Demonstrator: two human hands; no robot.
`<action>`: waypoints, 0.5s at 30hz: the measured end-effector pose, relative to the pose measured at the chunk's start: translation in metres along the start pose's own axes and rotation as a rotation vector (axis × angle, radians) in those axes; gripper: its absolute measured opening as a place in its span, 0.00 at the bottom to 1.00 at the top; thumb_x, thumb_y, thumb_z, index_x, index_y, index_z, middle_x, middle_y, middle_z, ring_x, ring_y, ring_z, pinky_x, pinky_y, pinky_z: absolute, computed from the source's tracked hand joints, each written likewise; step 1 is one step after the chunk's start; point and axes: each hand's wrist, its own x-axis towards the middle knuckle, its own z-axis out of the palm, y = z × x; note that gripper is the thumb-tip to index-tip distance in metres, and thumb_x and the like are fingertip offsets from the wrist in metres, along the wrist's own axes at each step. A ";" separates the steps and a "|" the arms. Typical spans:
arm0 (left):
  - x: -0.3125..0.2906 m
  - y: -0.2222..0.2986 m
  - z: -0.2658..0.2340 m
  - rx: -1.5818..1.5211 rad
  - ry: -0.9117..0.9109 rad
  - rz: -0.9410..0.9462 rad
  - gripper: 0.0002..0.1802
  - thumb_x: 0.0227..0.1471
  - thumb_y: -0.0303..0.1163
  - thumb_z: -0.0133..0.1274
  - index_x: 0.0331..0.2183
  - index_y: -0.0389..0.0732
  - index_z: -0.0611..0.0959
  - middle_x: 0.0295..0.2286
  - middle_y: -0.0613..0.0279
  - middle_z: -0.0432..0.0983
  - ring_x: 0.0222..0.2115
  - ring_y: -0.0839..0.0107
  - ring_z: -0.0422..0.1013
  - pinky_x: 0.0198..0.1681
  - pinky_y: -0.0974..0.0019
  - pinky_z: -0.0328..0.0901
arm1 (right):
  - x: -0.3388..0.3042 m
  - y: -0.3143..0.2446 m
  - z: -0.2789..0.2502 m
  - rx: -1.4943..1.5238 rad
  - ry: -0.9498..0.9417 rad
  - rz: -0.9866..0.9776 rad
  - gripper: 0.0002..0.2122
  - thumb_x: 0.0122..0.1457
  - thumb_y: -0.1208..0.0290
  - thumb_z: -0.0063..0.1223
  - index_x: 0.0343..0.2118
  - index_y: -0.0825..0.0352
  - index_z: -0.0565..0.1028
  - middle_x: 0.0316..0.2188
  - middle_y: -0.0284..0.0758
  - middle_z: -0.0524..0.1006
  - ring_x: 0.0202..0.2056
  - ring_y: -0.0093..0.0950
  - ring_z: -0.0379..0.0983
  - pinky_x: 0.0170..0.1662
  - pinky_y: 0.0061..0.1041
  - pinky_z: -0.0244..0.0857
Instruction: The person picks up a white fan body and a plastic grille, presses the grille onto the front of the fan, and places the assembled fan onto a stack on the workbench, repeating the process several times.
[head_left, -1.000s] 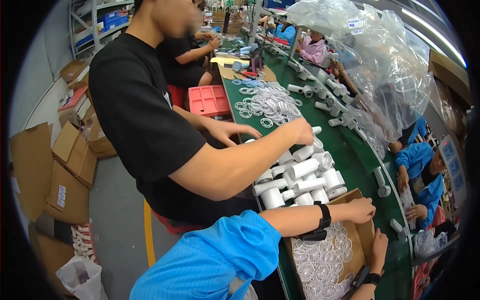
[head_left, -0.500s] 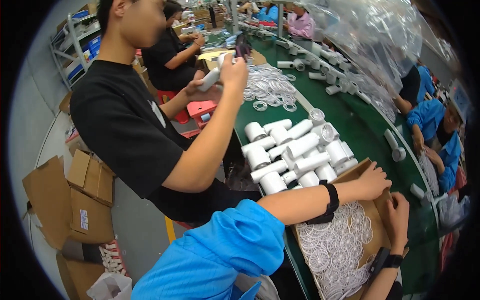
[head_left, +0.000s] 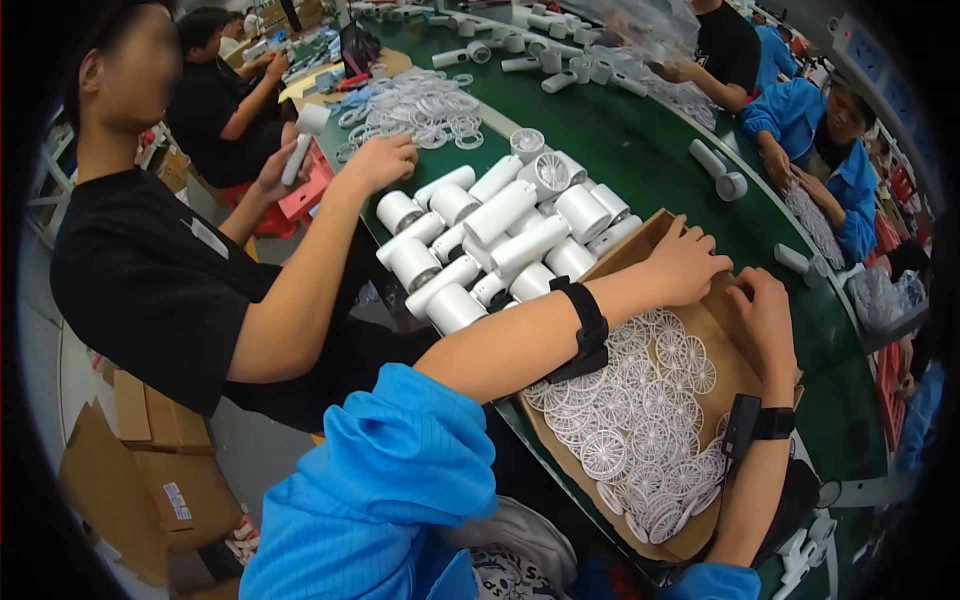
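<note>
In front of me a shallow cardboard box (head_left: 570, 455) holds many white round fan grilles (head_left: 640, 420) with spokes, heaped toward its near and left part. My left hand (head_left: 687, 265) reaches across the box, its fingers bent over the far wall's rim. At the far right corner my right hand (head_left: 765, 318) has its fingers curled onto the same rim. Both hands grip the box wall, though the fingertips beyond it are partly hidden. Neither hand has a grille in it.
Left of the box lies a pile of white handheld fan bodies (head_left: 530, 245) on the green table (head_left: 640, 160). A person in black (head_left: 170, 290) stands close at my left, holding a white fan body (head_left: 300, 145) and reaching toward white rings (head_left: 425, 110). Other people sit across the table.
My view has swung right, so the scene sits further left. The co-worker's one hand has left the fan body and now reaches down to the rings. My hands stay at the box's far wall.
</note>
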 end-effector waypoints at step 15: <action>-0.004 0.003 -0.003 -0.018 -0.049 -0.051 0.15 0.48 0.38 0.48 0.40 0.53 0.80 0.38 0.54 0.72 0.45 0.56 0.64 0.58 0.41 0.44 | -0.008 -0.020 -0.006 0.225 -0.172 0.258 0.10 0.52 0.70 0.50 0.32 0.74 0.71 0.27 0.54 0.71 0.30 0.50 0.69 0.33 0.35 0.63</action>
